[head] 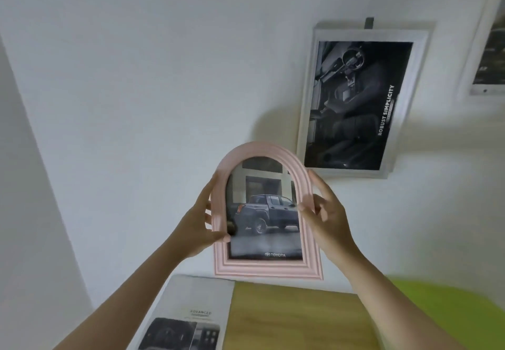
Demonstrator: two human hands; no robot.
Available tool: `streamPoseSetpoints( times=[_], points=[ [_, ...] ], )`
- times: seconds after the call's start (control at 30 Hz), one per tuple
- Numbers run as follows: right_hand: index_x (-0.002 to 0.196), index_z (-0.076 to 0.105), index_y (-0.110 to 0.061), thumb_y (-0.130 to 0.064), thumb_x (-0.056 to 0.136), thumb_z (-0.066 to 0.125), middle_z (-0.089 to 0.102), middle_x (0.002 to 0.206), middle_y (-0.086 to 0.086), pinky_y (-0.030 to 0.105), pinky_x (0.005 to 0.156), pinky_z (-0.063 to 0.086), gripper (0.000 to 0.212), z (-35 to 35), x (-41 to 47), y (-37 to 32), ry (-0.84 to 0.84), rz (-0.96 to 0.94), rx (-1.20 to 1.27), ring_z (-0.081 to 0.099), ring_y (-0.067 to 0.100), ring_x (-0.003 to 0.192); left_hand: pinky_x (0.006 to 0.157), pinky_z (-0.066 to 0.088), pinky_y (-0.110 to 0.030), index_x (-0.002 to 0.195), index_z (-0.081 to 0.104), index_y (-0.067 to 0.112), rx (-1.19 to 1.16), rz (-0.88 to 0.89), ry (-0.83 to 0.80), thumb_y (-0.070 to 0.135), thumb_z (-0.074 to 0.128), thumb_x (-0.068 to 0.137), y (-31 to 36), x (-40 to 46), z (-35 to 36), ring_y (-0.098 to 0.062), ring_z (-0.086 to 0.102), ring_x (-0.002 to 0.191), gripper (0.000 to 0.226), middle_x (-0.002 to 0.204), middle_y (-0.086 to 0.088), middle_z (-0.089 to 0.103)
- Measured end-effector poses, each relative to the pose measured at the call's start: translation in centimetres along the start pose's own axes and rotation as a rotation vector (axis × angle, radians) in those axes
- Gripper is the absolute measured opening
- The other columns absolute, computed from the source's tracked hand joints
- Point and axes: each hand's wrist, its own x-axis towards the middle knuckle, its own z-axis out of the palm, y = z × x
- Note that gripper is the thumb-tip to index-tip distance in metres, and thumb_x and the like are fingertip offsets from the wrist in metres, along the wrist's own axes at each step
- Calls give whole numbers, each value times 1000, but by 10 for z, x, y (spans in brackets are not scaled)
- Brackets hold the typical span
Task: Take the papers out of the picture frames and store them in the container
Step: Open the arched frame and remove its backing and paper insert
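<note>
Both hands are up at the wall, and between them sits the pink arched plastic picture frame [266, 213] with its ridged moulding. The left hand [203, 224] grips the frame's left edge, thumb curled over the front near the glass, fingers behind. The right hand [326, 213] clamps the right edge the same way, thumb on the front moulding. Inside the frame sits the task's paper, a glossy print of a dark pickup truck [266, 213], not yet taken out.

Up to the right hangs a white rectangular frame [358, 98] holding a dark car-interior print, and a second white frame [489, 49] peeks in at the far right edge. Below, a loose grey printed sheet [191, 314] lies on a wooden tabletop [295, 317], beside something lime green [451, 317] (possibly the container, too blurred to say).

The risks, as I judge them: whether the frame hangs on a hook cannot be seen, so a straight pull could snag it or jolt it loose. The grip is only at the edges, and smooth plastic could slip and drop onto the table.
</note>
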Motion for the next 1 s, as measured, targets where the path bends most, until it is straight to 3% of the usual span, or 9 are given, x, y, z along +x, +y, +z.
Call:
streamPoseSetpoints(
  times=[0.07, 0.17, 0.3, 0.43, 0.5, 0.6, 0.7, 0.77, 1.0],
  points=[
    [132, 37, -45, -3, 91, 55, 42, 61, 7, 12, 63, 40, 62, -16, -21, 3, -29, 30, 7, 42, 10, 59, 72, 57, -35, 137, 6, 59, -24, -30, -27, 10, 84, 61, -3, -11, 22, -22, 59, 83, 119, 104, -4, 53],
    [133, 40, -37, -1, 92, 53, 35, 53, -2, 14, 54, 35, 57, -46, -54, 11, 9, 92, 0, 33, 8, 51, 74, 56, -29, 141, -3, 52, 47, -72, -98, 13, 82, 66, 5, -25, 73, -17, 59, 88, 120, 108, 7, 51],
    [122, 49, -36, -3, 91, 54, 40, 54, 4, 21, 47, 33, 46, -77, -92, 21, 113, 145, 8, 34, 12, 49, 93, 47, -30, 145, -11, 39, 168, -110, -90, 28, 77, 73, 18, -40, 141, -16, 51, 111, 114, 131, 2, 41],
    [110, 55, -32, -6, 89, 59, 55, 57, 14, 30, 47, 36, 33, -101, -127, 31, 139, 176, -24, 42, 15, 48, 99, 36, -27, 147, 13, 27, 143, -93, 55, 37, 65, 83, 56, -58, 193, -8, 40, 122, 83, 138, 2, 31],
    [110, 56, -28, -6, 89, 60, 63, 62, 8, 30, 48, 39, 31, -109, -143, 35, 145, 167, -37, 49, 14, 49, 96, 34, -20, 142, 25, 32, 68, -37, 132, 35, 63, 85, 81, -66, 211, 0, 41, 118, 68, 136, 9, 35],
    [114, 56, -20, -5, 88, 61, 69, 81, -10, 15, 62, 46, 31, -112, -163, 42, 163, 140, -59, 65, 7, 70, 91, 42, -16, 134, 36, 42, -97, -31, 72, 34, 60, 86, 113, -75, 227, 5, 50, 113, 54, 131, 15, 45],
    [116, 54, -24, -4, 87, 61, 66, 94, -20, 14, 67, 48, 36, -109, -181, 41, 144, 122, -81, 66, 6, 84, 90, 51, -26, 125, 47, 46, -143, -97, -8, 34, 57, 88, 133, -82, 238, 1, 56, 109, 40, 126, 11, 49],
    [117, 53, -26, -1, 87, 62, 65, 97, -26, 11, 65, 48, 39, -105, -189, 37, 126, 117, -51, 65, 1, 86, 84, 51, -17, 120, 54, 43, -139, -140, 28, 34, 58, 89, 138, -86, 243, 4, 58, 103, 33, 122, 9, 51],
    [131, 49, -29, -24, 83, 65, 62, 121, -11, 28, 68, 56, 50, -95, -210, 43, 3, 120, -17, 65, 11, 100, 61, 44, -6, 100, 64, 38, -110, -264, 188, 30, 70, 78, 143, -99, 237, 8, 64, 78, 24, 104, 18, 63]
  ],
)
